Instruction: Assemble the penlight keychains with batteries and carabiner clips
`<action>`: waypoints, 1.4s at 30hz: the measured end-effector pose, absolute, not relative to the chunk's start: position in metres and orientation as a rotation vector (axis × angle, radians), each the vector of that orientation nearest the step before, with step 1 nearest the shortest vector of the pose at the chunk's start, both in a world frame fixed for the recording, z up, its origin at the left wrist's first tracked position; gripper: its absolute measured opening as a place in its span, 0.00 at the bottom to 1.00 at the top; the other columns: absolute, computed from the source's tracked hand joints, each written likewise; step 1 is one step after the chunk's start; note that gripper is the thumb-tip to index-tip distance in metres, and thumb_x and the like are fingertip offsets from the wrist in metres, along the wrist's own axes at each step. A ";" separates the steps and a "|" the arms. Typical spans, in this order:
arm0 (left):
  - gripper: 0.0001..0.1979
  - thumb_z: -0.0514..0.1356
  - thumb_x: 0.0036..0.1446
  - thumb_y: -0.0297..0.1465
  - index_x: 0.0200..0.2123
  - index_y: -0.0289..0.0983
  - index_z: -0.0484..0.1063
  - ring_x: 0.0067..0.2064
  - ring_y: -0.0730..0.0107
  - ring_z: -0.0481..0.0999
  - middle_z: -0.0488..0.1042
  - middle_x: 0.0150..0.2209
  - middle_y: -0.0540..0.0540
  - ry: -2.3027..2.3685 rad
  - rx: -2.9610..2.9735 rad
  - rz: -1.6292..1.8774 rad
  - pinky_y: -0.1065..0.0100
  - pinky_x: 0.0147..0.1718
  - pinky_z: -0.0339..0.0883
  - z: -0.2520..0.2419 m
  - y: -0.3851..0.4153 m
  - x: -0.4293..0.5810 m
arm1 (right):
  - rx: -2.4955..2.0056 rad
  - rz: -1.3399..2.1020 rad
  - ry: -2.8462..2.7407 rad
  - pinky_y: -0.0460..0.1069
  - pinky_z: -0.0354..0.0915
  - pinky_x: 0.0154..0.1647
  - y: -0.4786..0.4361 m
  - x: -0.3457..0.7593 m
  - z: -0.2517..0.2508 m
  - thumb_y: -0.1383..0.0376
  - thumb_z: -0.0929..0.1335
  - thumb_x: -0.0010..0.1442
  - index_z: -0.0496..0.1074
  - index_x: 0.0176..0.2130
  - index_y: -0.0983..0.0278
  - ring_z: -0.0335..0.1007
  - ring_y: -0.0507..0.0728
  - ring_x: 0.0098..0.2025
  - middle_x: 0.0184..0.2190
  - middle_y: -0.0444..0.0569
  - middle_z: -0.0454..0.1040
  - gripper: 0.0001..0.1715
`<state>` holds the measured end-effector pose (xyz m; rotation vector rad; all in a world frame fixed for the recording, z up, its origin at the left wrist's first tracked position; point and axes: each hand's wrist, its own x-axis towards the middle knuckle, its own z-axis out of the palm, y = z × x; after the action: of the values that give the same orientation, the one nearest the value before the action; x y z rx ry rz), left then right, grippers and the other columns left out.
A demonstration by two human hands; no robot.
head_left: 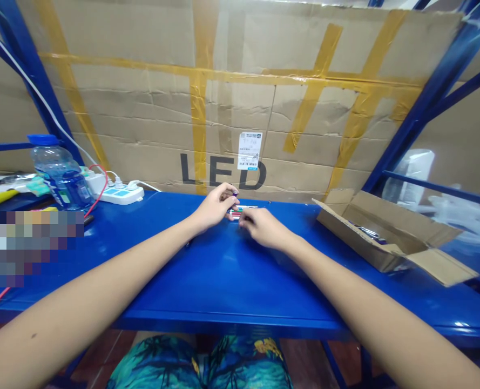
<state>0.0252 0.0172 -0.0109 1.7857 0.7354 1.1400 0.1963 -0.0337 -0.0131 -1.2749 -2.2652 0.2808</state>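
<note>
Several slim, pen-like sticks [236, 214] with white, red and green parts lie side by side on the blue table [207, 286], partly hidden by my fingers. At their left end is my left hand [217, 206], its fingers closed in a pinch. A small dark tip shows at its fingertips, too little to name. On the right, my right hand [262, 226] is closed, with its fingertips down at the sticks. Whatever lies inside its fingers is hidden.
An open cardboard box [385, 232] with small shiny items stands on the right. At the left are a blue-capped bottle [61, 173], a white power strip [122, 193] and a red cable [100, 194]. A large taped carton [154, 119] marked LED rises behind the table.
</note>
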 end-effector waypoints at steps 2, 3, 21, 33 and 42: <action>0.05 0.56 0.60 0.27 0.41 0.38 0.64 0.31 0.72 0.74 0.72 0.32 0.48 0.739 1.860 1.080 0.70 0.25 0.70 -0.013 0.015 0.026 | -1.277 0.273 -2.038 0.49 0.59 0.35 -0.032 0.207 -0.004 0.69 0.64 0.62 0.69 0.30 0.65 0.67 0.55 0.32 0.29 0.49 0.74 0.08; 0.06 0.57 0.60 0.28 0.41 0.38 0.64 0.29 0.73 0.73 0.72 0.31 0.49 0.753 1.900 1.053 0.70 0.25 0.69 -0.013 0.014 0.026 | -1.253 0.282 -1.935 0.49 0.60 0.34 -0.030 0.211 0.000 0.68 0.64 0.61 0.70 0.31 0.65 0.66 0.54 0.31 0.28 0.48 0.73 0.07; 0.02 0.58 0.60 0.25 0.34 0.36 0.70 0.35 0.70 0.73 0.76 0.33 0.49 0.827 2.452 1.268 0.67 0.37 0.64 -0.018 -0.007 0.030 | -1.058 0.955 -1.656 0.45 0.61 0.20 -0.027 0.207 -0.010 0.61 0.67 0.60 0.66 0.26 0.64 0.67 0.50 0.20 0.22 0.47 0.72 0.13; 0.12 0.45 0.68 0.29 0.37 0.36 0.66 0.40 0.61 0.73 0.74 0.37 0.42 0.979 2.807 0.988 0.59 0.40 0.67 -0.018 -0.007 0.031 | -1.088 0.763 -1.887 0.46 0.59 0.21 -0.030 0.213 -0.004 0.66 0.62 0.63 0.62 0.25 0.62 0.64 0.50 0.20 0.18 0.41 0.66 0.14; 0.09 0.48 0.68 0.29 0.41 0.35 0.68 0.41 0.60 0.75 0.75 0.40 0.41 0.881 2.948 0.992 0.60 0.41 0.68 -0.025 -0.005 0.026 | -1.100 0.848 -1.959 0.46 0.59 0.21 -0.030 0.217 -0.002 0.67 0.63 0.61 0.63 0.23 0.63 0.63 0.50 0.19 0.17 0.41 0.65 0.14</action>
<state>0.0259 -0.0047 -0.0253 2.9483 0.8810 0.9923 0.2169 -0.0305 -0.0022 -1.1003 -1.9590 0.8476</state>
